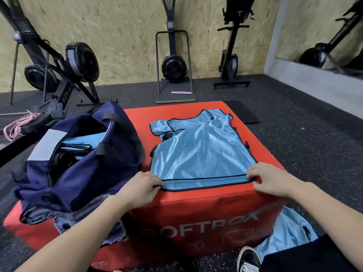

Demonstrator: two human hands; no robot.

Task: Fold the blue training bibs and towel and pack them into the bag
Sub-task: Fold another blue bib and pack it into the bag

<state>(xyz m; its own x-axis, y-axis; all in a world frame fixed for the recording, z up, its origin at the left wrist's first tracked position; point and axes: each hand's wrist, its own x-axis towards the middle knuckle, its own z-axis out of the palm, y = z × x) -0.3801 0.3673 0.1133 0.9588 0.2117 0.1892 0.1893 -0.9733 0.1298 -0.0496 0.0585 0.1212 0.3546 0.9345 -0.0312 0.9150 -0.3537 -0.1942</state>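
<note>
Each hand (142,188) (270,178) pinches the bib's (202,154) hem.

even indoor light, curved edges, slight blur

Single head view — forward and down, close over the red box (196,209).

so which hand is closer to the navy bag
Left. The left hand pinches the bib's near left corner, right beside the navy bag. The right hand pinches the bib's near right corner, a full bib width farther away.
</note>
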